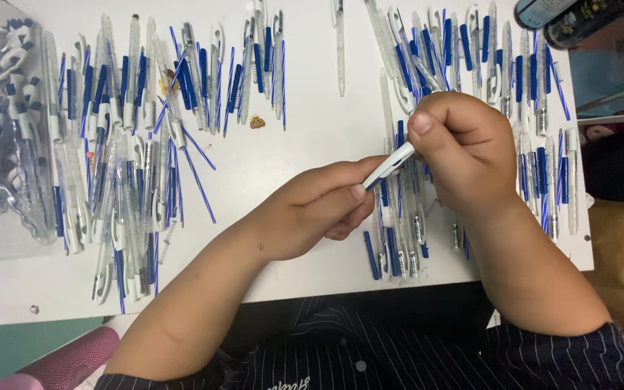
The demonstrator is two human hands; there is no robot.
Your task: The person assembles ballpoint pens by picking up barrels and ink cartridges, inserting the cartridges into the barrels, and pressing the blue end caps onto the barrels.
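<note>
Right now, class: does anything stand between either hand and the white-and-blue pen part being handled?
No. Both the left hand and right hand already pinch the pen part directly, above the white table; loose pens lie to the sides.

Blue and white on a white table [305,144]
The pen [390,165] is white with blue; scattered refills [196,170] blue; sleeves [543,361] dark with pale pinstripes.

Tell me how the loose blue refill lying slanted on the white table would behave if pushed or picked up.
The blue refill is a thin round tube, so it would probably roll at a nudge across the smooth white table. It looks very light and likely bends slightly. Being so slim and lying flat, it may be fiddly to pinch up.
</note>
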